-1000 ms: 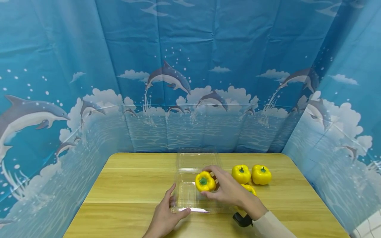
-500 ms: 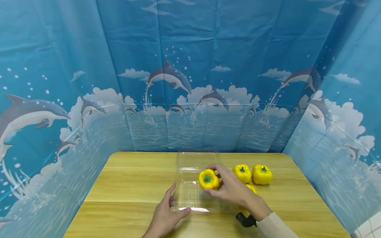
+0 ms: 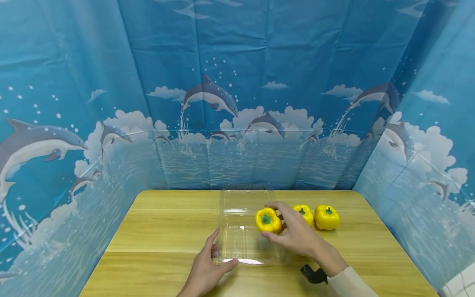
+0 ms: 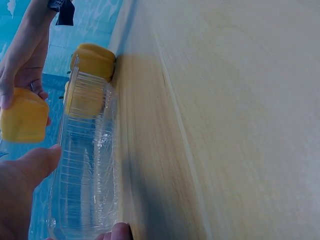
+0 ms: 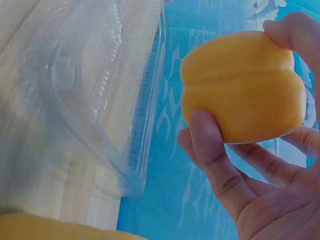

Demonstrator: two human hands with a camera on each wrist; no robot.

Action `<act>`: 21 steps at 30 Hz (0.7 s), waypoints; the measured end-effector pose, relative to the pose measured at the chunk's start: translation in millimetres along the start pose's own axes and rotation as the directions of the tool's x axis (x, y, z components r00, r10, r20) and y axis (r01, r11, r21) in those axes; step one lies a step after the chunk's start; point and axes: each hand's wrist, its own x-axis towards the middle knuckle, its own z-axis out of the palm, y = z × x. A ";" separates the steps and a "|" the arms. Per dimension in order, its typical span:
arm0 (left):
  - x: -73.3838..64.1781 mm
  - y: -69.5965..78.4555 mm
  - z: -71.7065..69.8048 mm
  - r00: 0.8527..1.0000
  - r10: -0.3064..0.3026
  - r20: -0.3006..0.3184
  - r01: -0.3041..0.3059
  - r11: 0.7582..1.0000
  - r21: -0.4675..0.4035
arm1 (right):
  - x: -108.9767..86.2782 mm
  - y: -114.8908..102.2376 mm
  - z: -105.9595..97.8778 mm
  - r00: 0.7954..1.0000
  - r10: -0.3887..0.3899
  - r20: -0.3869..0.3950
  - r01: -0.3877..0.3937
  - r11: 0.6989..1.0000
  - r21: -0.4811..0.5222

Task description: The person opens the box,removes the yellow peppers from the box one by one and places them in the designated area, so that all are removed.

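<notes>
My right hand (image 3: pixel 297 237) holds a yellow bell pepper (image 3: pixel 268 219) with its green stem facing the head camera. Thumb and fingers wrap the pepper's sides, as the right wrist view shows. The pepper is raised over the right side of a clear plastic clamshell container (image 3: pixel 233 243), which lies with its lid (image 3: pixel 245 200) folded back. My left hand (image 3: pixel 205 266) grips the container's near left corner, thumb (image 4: pixel 42 162) at one edge and fingers at the other side. No pepper shows inside the container.
Two more yellow bell peppers stand right of the container, one (image 3: pixel 327 217) in full view and one (image 3: pixel 306 212) partly behind my right hand. A wooden table (image 3: pixel 163 231) bears everything. Behind it hangs a blue dolphin-print curtain (image 3: pixel 237 161). A black strap piece (image 3: pixel 313 274) sits at my right wrist.
My right hand has moved right and slightly away with the bell pepper, from over the container's middle to its right side, covering another pepper. The left hand and container stay put.
</notes>
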 end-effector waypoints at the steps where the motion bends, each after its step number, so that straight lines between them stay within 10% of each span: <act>1: 0.1 -0.1 0.0 1.000 0.002 0.001 -0.002 1.000 0.001 | -0.9 0.8 -1.1 1.000 -0.001 -0.007 0.001 1.000 -0.001; 21: 1.6 -2.2 1.6 1.000 -0.027 0.014 0.027 1.000 -0.013 | -23.4 15.1 -27.5 0.993 0.047 -0.113 -0.052 0.998 -0.044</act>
